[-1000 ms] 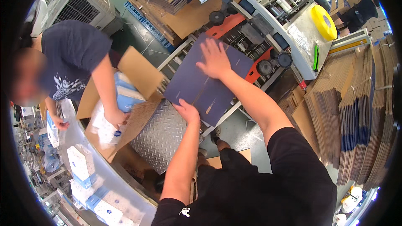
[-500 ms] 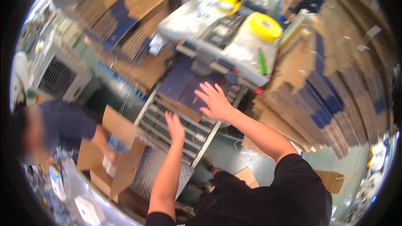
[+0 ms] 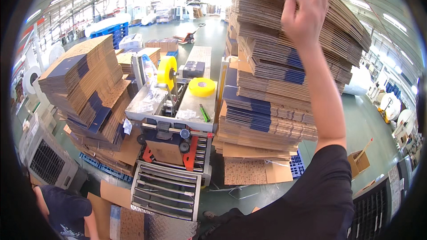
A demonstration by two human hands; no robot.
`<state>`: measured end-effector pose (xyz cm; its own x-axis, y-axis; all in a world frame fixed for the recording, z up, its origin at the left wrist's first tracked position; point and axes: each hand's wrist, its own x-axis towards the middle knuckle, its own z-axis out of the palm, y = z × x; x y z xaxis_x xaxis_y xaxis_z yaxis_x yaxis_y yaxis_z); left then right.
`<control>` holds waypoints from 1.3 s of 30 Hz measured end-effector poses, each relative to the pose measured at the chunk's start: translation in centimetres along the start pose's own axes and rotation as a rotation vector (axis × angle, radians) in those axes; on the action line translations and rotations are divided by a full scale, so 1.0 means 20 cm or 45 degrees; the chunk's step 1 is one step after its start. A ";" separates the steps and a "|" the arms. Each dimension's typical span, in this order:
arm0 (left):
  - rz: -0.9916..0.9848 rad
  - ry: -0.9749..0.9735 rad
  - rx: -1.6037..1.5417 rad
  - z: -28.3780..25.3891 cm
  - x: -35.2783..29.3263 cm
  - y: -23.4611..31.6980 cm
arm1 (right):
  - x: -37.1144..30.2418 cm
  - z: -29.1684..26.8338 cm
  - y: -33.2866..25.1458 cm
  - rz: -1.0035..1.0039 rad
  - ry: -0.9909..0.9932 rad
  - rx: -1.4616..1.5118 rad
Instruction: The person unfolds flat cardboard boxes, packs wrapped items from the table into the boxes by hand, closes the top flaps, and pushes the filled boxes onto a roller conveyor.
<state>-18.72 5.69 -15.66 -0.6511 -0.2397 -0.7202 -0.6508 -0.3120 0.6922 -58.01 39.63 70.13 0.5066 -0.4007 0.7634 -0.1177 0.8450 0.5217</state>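
My right hand (image 3: 304,11) is raised high on the right, in front of the upper part of a tall stack of flattened cardboard boxes (image 3: 267,22). Its fingers are loosely bent and apart, a little blurred, with nothing visible in them. Whether the fingertips touch the cardboard I cannot tell. My left hand is out of the picture. Ahead, a carton (image 3: 164,151) sits inside a tape sealing machine (image 3: 178,122), between its orange side guides. A roller conveyor (image 3: 164,191) leads up to the machine. Yellow tape rolls (image 3: 201,87) and a green cutter (image 3: 204,113) are on its top.
Another stack of flattened boxes (image 3: 84,80) stands at left on a blue pallet. A co-worker (image 3: 64,209) is at the lower left beside an open carton (image 3: 100,215). A grey air cooler (image 3: 46,155) stands near them. A red pallet jack (image 3: 189,38) is farther back.
The view has tilted up. My right hand has gone from over the conveyor up to the right-hand stack; my left hand has left the picture. The carton is now farther inside the machine.
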 end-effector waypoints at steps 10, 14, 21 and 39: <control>0.364 0.186 -0.114 -0.05 0.03 -0.11 | 0.62 0.51 0.41 0.636 -0.997 0.244; 0.529 0.039 0.187 -0.01 0.00 -0.07 | 0.60 0.76 0.62 -0.059 -1.192 -0.253; 1.378 0.301 1.300 -0.16 -0.04 -0.32 | 0.69 0.40 0.74 0.327 -1.791 -0.548; 1.023 0.231 1.320 -0.23 -0.12 -0.30 | 0.66 0.16 0.70 0.410 -1.551 -0.263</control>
<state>-11.50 3.87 -18.37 -0.9847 -0.1705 -0.0351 -0.1588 0.7969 0.5829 -55.67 45.04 88.76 -0.6405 -0.1399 0.7551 0.1012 0.9593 0.2635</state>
